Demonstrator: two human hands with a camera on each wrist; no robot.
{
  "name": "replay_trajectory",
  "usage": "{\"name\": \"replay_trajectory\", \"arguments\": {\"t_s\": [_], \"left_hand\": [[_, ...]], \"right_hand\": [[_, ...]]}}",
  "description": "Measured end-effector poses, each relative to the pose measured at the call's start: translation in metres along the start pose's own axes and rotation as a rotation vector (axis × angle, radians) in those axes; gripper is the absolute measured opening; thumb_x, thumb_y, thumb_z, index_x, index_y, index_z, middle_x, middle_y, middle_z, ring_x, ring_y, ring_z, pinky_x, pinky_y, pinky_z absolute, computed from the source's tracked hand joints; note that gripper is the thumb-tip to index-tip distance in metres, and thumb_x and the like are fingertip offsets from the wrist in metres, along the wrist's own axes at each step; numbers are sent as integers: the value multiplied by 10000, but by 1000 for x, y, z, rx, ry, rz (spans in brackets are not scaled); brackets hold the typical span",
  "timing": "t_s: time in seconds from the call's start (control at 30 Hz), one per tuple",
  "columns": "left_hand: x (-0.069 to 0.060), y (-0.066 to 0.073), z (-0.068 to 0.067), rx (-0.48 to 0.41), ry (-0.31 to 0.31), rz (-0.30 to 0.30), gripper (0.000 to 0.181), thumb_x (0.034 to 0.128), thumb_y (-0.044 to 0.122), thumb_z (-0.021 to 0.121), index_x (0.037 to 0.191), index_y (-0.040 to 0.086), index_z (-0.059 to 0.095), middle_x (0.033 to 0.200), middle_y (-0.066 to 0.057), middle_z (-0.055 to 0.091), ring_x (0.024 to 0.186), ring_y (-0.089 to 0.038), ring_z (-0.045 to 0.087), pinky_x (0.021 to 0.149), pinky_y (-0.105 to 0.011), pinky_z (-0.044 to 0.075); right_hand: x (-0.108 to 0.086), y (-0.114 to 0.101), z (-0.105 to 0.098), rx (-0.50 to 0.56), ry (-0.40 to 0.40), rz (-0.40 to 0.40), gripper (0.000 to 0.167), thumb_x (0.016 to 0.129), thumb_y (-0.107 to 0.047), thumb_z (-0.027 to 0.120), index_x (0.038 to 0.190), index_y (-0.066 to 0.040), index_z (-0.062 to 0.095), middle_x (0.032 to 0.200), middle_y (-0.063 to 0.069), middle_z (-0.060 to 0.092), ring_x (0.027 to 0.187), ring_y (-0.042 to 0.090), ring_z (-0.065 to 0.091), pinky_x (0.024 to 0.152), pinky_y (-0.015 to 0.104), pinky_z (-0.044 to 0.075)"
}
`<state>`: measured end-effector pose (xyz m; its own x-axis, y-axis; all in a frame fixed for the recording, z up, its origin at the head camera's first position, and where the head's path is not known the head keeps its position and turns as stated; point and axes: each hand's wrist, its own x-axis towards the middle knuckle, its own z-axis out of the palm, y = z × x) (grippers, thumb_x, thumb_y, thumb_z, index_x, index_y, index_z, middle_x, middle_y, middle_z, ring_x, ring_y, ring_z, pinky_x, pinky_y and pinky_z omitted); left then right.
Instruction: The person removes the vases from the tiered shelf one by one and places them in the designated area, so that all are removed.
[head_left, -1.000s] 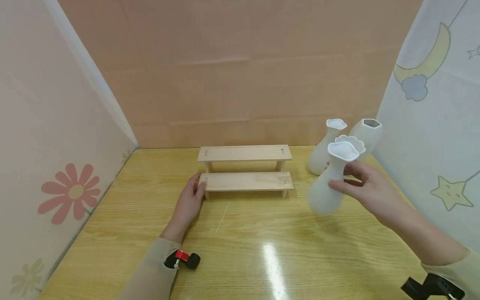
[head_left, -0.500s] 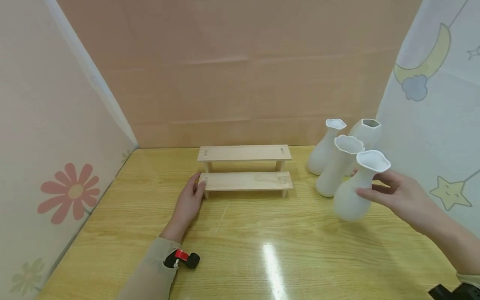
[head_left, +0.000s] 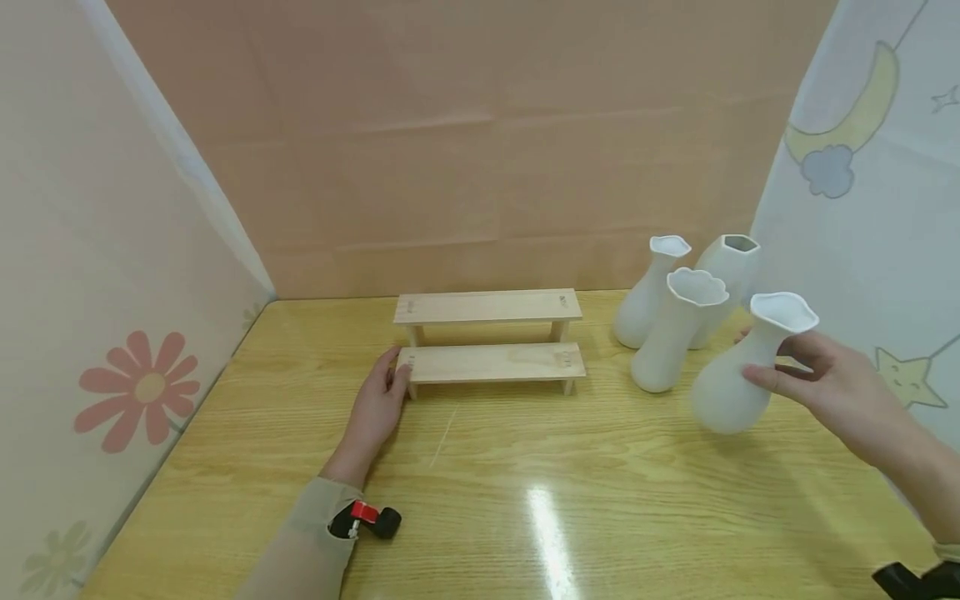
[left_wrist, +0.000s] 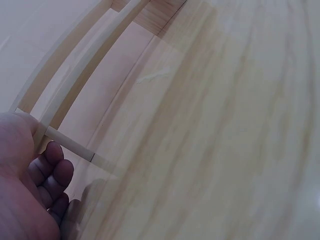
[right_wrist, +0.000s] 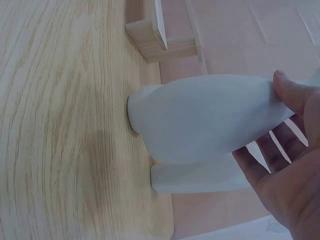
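Observation:
My right hand point(head_left: 847, 387) grips a white vase point(head_left: 727, 393) by its narrow neck, thumb on the near side. The vase leans with its wavy mouth to the right, and its base hangs just above the table. In the right wrist view its rounded body point(right_wrist: 205, 117) hides part of the vases behind. My left hand point(head_left: 377, 408) holds the left end of the lower step of a two-step wooden stand point(head_left: 491, 363). In the left wrist view its fingers point(left_wrist: 52, 170) curl beside the stand's leg.
Three other white vases stand at the back right: one scalloped point(head_left: 671, 337), one slim-necked point(head_left: 643, 308), one with an angular mouth point(head_left: 731, 267). The wooden table point(head_left: 465, 492) meets a brown backdrop point(head_left: 450, 167) behind and printed side panels.
My right hand has carried the held vase to the right, away from the stand and past the scalloped vase, which shows fully now. My left hand has stayed on the stand.

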<state>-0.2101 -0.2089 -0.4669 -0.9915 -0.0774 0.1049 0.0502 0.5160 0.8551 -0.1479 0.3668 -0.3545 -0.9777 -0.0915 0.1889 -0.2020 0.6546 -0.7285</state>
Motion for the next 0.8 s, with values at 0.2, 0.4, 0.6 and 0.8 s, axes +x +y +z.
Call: {"name": "replay_trajectory", "arguments": {"t_s": [0.2, 0.4, 0.6, 0.8], "left_hand": [[-1, 1, 1, 1, 2, 3, 570, 1204, 326, 498, 1699, 60, 398, 975, -75, 573, 839, -213, 525, 768, -383, 437], [0, 3, 1, -2, 1, -3, 571, 1204, 330, 499, 1702, 71, 397, 1001, -95, 580, 878, -238, 539, 794, -403, 440], [1, 2, 1, 13, 2, -9, 580, 1204, 348, 493, 1712, 86, 389, 1119, -113, 621, 1029, -261, 573, 906, -437, 449], [0, 0, 0, 8, 1, -2, 579, 1203, 343, 499, 1707, 76, 395, 1002, -86, 552, 902, -240, 531, 799, -404, 435]], "right_hand": [[1, 11, -6, -34, 38, 76, 488, 1081, -303, 766, 1521, -203, 578, 1241, -254, 608, 1193, -136, 471, 843, 45, 431], [0, 18, -5, -15, 86, 151, 533, 1091, -402, 733, 1560, -234, 543, 1227, -347, 549, 1280, -106, 408, 1289, 611, 254], [8, 24, 6, 34, 172, 187, 592, 1076, -438, 742, 1579, -193, 546, 1195, -308, 542, 1350, 19, 440, 1258, 730, 187], [19, 31, 15, 40, 220, 212, 717, 1068, -477, 739, 1659, -154, 496, 1262, -235, 552, 1301, 51, 473, 1243, 508, 307]]}}
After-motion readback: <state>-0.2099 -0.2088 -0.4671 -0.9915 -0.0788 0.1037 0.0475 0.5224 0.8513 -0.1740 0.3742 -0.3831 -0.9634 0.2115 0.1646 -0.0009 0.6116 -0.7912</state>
